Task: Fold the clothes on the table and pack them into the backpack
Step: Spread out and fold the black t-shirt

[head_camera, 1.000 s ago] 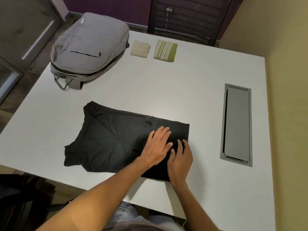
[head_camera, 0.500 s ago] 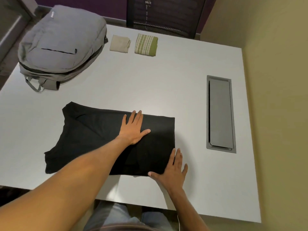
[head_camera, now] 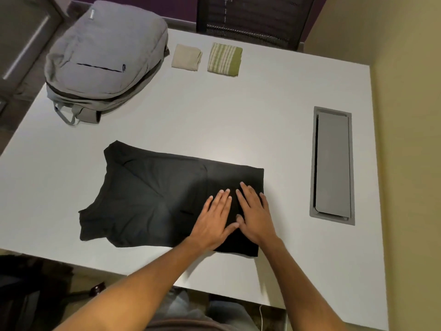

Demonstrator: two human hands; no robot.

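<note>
A black garment (head_camera: 148,199) lies partly folded near the front of the white table (head_camera: 238,120), its right end doubled over. My left hand (head_camera: 216,218) and my right hand (head_camera: 254,211) rest flat side by side on that doubled right end, fingers spread, holding nothing. A grey backpack (head_camera: 105,58) lies at the far left corner; whether its main zip is open I cannot tell. To its right sit a folded beige cloth (head_camera: 186,59) and a folded green-striped cloth (head_camera: 224,59).
A grey recessed cable hatch (head_camera: 333,164) is set into the table on the right. A dark mesh chair back (head_camera: 250,17) stands behind the far edge. A yellowish wall (head_camera: 410,139) runs along the right side.
My left hand slid back right and down across the garment, and my right hand moved from the table's front edge onto the cloth beside it. The camera view shifted slightly.
</note>
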